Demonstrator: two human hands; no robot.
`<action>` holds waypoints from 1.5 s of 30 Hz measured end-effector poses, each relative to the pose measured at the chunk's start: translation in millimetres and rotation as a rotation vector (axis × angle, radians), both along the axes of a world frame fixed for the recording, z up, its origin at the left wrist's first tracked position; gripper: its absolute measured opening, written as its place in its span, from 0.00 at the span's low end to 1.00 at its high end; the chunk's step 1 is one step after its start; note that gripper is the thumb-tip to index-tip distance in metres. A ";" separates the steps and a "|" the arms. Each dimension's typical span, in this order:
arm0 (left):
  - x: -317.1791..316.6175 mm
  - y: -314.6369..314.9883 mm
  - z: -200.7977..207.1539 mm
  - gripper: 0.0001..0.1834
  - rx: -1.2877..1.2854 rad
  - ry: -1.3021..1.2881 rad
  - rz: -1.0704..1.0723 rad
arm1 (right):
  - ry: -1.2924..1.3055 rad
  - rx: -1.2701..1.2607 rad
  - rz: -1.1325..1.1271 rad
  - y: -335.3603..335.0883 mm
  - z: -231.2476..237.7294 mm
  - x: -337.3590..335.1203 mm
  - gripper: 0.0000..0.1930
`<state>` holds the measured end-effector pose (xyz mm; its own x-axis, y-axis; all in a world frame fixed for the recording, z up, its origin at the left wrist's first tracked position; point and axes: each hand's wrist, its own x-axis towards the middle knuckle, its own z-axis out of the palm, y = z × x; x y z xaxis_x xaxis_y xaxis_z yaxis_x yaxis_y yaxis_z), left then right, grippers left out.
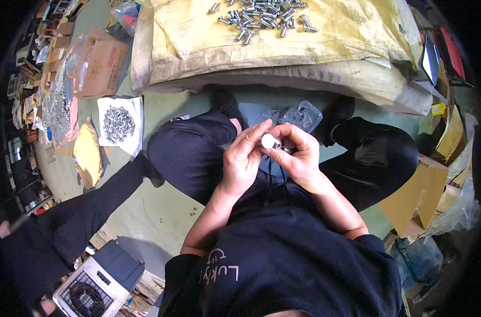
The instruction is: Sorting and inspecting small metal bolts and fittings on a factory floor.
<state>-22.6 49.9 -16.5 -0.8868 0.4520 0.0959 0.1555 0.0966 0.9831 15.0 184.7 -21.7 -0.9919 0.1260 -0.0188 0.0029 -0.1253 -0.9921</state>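
Observation:
My left hand [239,161] and my right hand [299,158] meet in front of my body, with fingers closed around a small shiny metal piece [270,141]. Its bright round end faces up; the rest is hidden by my fingers. Next to it, between the fingers of my right hand, shows another bit of metal [288,145] whose shape I cannot make out. Beyond my hands, a pile of short, headed metal pins [264,16], bolt-like in shape, lies on a yellowish covered table [187,39].
A clear plastic bag [304,113] lies on the floor past my hands. At left are a white sheet heaped with small metal parts [119,125] and a cardboard box [100,63]. Another person's dark-clothed leg [98,216] reaches in above a fan unit [100,280]. An open carton [417,193] stands right.

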 end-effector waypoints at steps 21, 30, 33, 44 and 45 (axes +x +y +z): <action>12.6 -26.6 9.6 0.22 0.430 -0.788 0.090 | -0.308 -0.833 0.156 -0.6 -8.3 3.0 0.13; 17.0 -35.2 14.4 0.19 0.578 -0.808 0.167 | -0.325 -0.866 0.189 -2.7 -5.5 8.0 0.14; 19.4 -34.1 16.2 0.18 0.535 -0.757 0.189 | -0.308 -0.840 0.182 -5.4 -2.2 8.1 0.13; 21.1 -21.8 14.0 0.14 0.555 -0.606 0.247 | -0.453 -0.795 0.260 -11.3 -5.8 9.3 0.12; 21.2 -20.8 11.7 0.14 0.505 -0.523 0.254 | -0.446 -0.839 0.258 -16.9 -4.5 9.7 0.13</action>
<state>-1.4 29.0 -4.8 -0.9441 0.2417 -0.2241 -0.3090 -0.4124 0.8570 24.7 167.8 -26.3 -0.8672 -0.3187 -0.3826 0.4817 -0.7315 -0.4825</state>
